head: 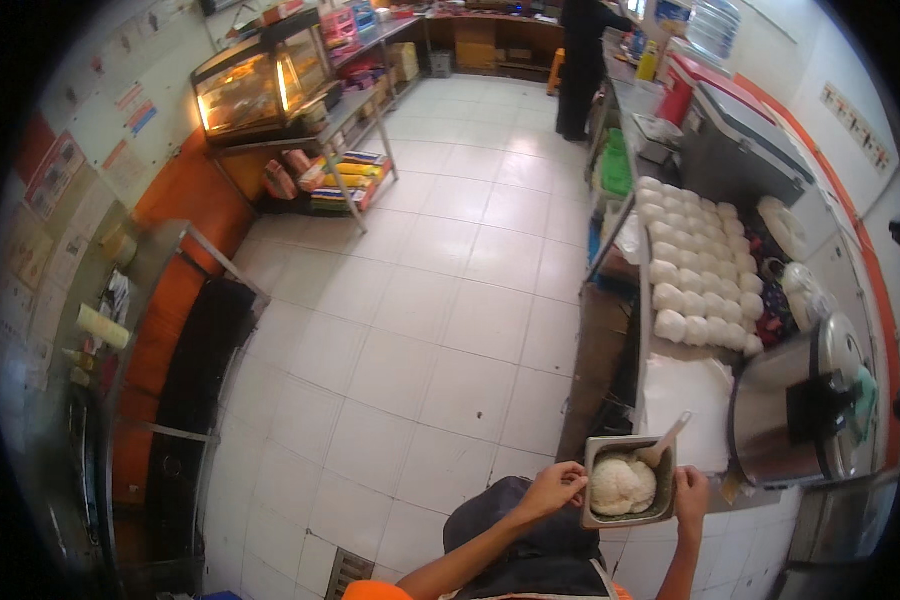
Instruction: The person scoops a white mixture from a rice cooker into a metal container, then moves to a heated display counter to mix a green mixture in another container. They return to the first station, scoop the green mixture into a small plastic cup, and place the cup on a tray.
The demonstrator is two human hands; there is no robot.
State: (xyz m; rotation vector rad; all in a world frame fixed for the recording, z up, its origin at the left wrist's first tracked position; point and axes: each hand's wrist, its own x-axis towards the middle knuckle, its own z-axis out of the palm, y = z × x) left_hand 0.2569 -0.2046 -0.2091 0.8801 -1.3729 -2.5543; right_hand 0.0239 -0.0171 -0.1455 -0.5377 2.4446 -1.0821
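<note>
Both of my hands hold a small rectangular stainless steel food pan [673, 504] in front of me at the lower right. My left hand [559, 489] grips its left rim between thumb and fingers. On the opposite rim is my right hand [692, 496]. Inside lies a pale, grainy mound [621, 487] that looks like cooked rice. A light-coloured spoon or paddle [672, 436] leans in the pan's far right corner, its handle sticking up past the rim. White paper sheets [686, 405] lie on the counter just beyond the pan.
Rows of white dough balls [701, 262] cover the right counter. A large steel pot [772, 412] stands nearer, with a grey cooler box [742, 142] farther back. Another person [581, 67] stands at the far counter. At left are a lit food warmer [244, 90] and a metal-framed table [225, 259].
</note>
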